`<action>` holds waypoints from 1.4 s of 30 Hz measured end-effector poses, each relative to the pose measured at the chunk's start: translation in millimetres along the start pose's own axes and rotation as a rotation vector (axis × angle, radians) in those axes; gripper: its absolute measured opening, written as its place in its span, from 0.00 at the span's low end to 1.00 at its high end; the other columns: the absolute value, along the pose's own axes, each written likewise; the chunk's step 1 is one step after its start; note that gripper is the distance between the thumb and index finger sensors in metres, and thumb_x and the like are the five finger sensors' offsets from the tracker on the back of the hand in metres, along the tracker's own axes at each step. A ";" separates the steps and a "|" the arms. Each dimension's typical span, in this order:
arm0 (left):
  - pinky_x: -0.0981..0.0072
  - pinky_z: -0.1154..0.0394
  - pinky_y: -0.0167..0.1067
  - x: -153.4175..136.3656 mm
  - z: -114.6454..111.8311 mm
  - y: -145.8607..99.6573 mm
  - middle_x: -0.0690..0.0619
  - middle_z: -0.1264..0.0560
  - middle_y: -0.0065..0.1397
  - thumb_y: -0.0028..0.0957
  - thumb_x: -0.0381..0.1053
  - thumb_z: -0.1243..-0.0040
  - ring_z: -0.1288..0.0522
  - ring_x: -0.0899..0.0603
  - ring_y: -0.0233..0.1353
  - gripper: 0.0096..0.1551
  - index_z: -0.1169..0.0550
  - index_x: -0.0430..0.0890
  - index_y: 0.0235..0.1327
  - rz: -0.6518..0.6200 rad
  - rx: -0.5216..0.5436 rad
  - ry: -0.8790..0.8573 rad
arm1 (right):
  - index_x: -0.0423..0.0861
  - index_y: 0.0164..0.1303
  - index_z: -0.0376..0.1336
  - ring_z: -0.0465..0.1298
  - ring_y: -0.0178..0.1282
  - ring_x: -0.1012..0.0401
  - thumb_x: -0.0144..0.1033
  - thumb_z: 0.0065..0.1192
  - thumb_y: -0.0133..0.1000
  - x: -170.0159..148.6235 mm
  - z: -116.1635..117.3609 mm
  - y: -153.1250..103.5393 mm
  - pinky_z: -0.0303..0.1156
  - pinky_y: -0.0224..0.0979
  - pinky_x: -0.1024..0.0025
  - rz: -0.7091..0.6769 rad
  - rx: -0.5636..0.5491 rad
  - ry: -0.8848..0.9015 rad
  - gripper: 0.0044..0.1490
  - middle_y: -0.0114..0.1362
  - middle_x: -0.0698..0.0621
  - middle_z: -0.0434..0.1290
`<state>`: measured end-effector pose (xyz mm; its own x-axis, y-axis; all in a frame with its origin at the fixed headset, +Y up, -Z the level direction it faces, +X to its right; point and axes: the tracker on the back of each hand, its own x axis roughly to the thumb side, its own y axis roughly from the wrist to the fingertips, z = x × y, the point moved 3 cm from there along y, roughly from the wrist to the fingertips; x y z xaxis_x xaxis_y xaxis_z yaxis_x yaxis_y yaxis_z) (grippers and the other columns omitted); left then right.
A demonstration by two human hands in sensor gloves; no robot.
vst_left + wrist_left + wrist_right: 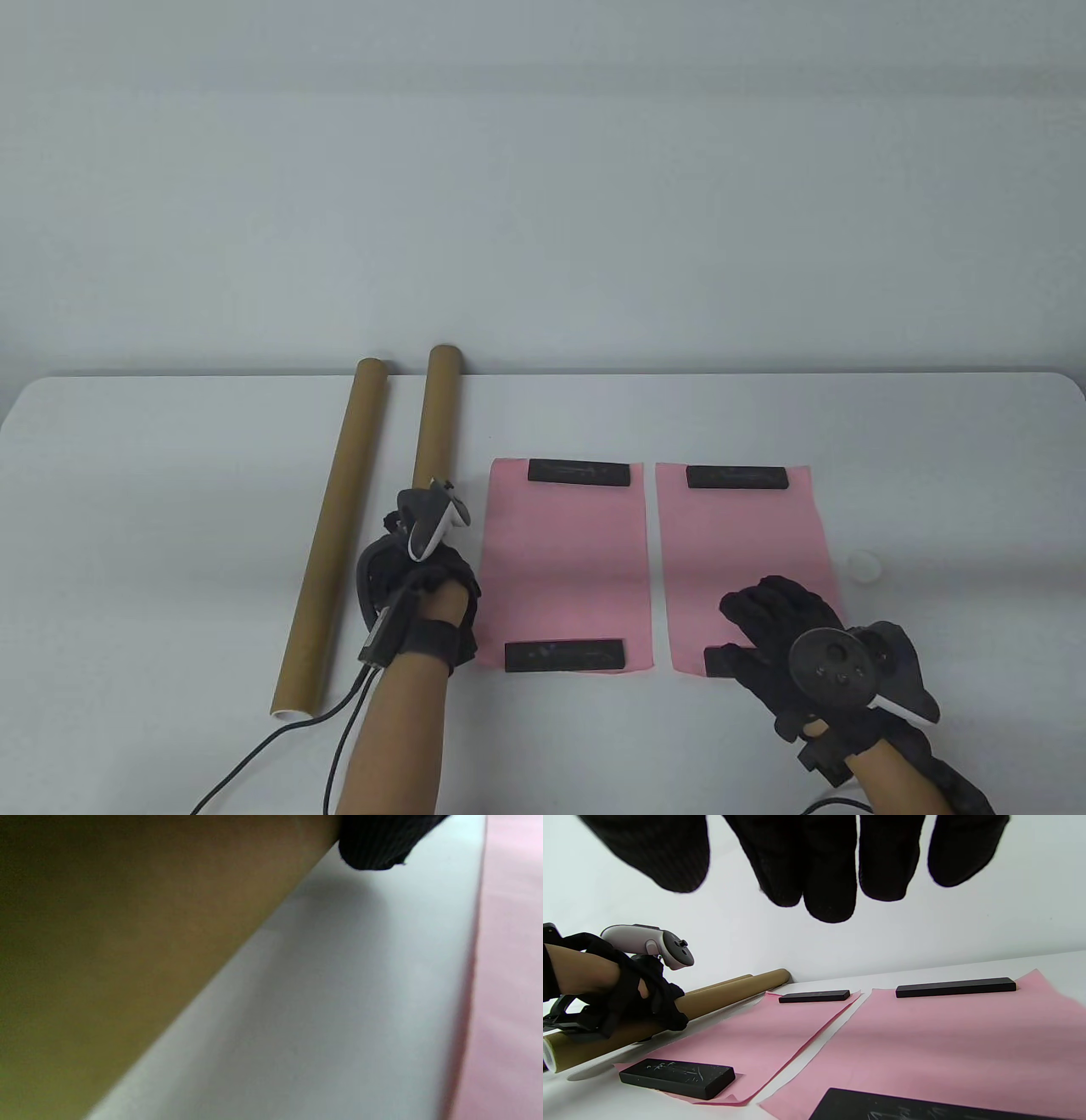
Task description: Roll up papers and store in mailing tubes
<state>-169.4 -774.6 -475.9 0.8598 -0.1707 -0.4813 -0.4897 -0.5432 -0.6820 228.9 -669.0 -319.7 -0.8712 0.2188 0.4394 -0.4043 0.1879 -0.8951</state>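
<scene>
Two brown mailing tubes lie at the table's left. My left hand (416,586) grips the near part of the right tube (439,416), also seen in the right wrist view (640,1001); this tube fills the left wrist view (106,942). The left tube (335,526) lies free. Two pink papers, left (560,560) and right (738,543), lie flat, each held by black weights at top and bottom. My right hand (776,628) is open, fingers (827,878) spread, over the right paper's near weight (719,660), which it partly hides.
A small white cap (863,564) lies right of the right paper. The other weights sit at the left paper's top (579,472) and bottom (564,656) and the right paper's top (736,477). Glove cables (280,739) trail toward the front edge.
</scene>
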 end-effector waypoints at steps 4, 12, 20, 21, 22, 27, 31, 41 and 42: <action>0.54 0.20 0.58 4.2 -1.3 3.0 0.39 0.43 0.73 0.50 0.66 0.48 0.24 0.40 0.63 0.60 0.67 0.40 0.70 0.013 0.010 0.023 | 0.41 0.76 0.66 0.67 0.80 0.32 0.57 0.60 0.58 1.4 1.8 0.1 0.64 0.73 0.28 -0.003 0.014 -0.025 0.43 0.77 0.38 0.71; 0.54 0.22 0.59 5.5 -1.8 8.5 0.39 0.44 0.73 0.49 0.66 0.52 0.26 0.39 0.64 0.58 0.67 0.40 0.70 0.009 -0.005 0.051 | 0.42 0.76 0.65 0.66 0.81 0.32 0.58 0.60 0.58 1.9 2.9 0.7 0.64 0.73 0.28 -0.011 0.028 -0.030 0.43 0.78 0.39 0.70; 0.51 0.29 0.66 -1.9 9.7 -3.3 0.40 0.51 0.77 0.43 0.74 0.52 0.34 0.37 0.74 0.67 0.71 0.41 0.70 -0.052 0.004 0.052 | 0.42 0.76 0.65 0.66 0.81 0.33 0.58 0.60 0.58 1.7 3.3 0.6 0.64 0.73 0.28 -0.008 0.029 -0.036 0.43 0.78 0.39 0.70; 0.50 0.30 0.68 -3.6 16.5 -10.6 0.40 0.52 0.78 0.43 0.75 0.51 0.37 0.35 0.76 0.67 0.71 0.41 0.70 -0.078 0.046 0.060 | 0.42 0.76 0.65 0.66 0.81 0.32 0.58 0.60 0.58 1.7 3.1 0.6 0.64 0.73 0.28 -0.008 0.029 -0.037 0.43 0.78 0.39 0.70; 0.47 0.32 0.70 -4.8 24.2 -21.2 0.40 0.54 0.78 0.43 0.75 0.50 0.40 0.33 0.78 0.68 0.71 0.42 0.70 -0.095 0.113 0.095 | 0.42 0.76 0.65 0.66 0.81 0.32 0.58 0.60 0.58 1.2 3.2 0.6 0.64 0.73 0.28 -0.006 0.029 -0.033 0.43 0.78 0.39 0.70; 0.37 0.43 0.77 -11.2 44.0 -87.5 0.43 0.61 0.83 0.41 0.76 0.49 0.54 0.30 0.85 0.67 0.69 0.48 0.73 -0.291 0.429 0.292 | 0.42 0.77 0.64 0.66 0.81 0.33 0.58 0.60 0.58 1.1 3.5 0.6 0.64 0.73 0.28 -0.005 0.031 -0.034 0.43 0.78 0.39 0.70; 0.36 0.47 0.78 -30.1 39.3 -142.2 0.47 0.58 0.84 0.41 0.75 0.47 0.54 0.31 0.86 0.63 0.64 0.52 0.75 -0.562 0.590 0.234 | 0.42 0.78 0.63 0.66 0.81 0.33 0.58 0.60 0.58 2.5 4.7 1.3 0.62 0.74 0.28 -0.011 0.026 -0.026 0.44 0.79 0.39 0.69; 0.35 0.51 0.77 -69.2 -8.3 -173.2 0.51 0.52 0.85 0.38 0.76 0.46 0.51 0.33 0.87 0.60 0.55 0.55 0.77 -0.883 0.860 0.241 | 0.42 0.80 0.61 0.64 0.83 0.33 0.58 0.61 0.58 2.5 11.8 3.8 0.58 0.76 0.28 -0.018 0.058 -0.047 0.46 0.82 0.39 0.66; 0.36 0.51 0.77 -71.7 -7.9 -171.3 0.51 0.51 0.85 0.38 0.76 0.46 0.50 0.34 0.87 0.60 0.55 0.55 0.77 -0.898 0.860 0.222 | 0.42 0.81 0.60 0.64 0.83 0.33 0.58 0.61 0.58 1.9 12.2 3.8 0.58 0.76 0.28 -0.017 0.055 -0.048 0.46 0.82 0.38 0.66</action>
<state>-145.9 -675.8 -320.2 0.9025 -0.1998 0.3817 0.4138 0.1555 -0.8970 222.3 -679.5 -323.2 -0.8758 0.1700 0.4518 -0.4327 0.1385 -0.8908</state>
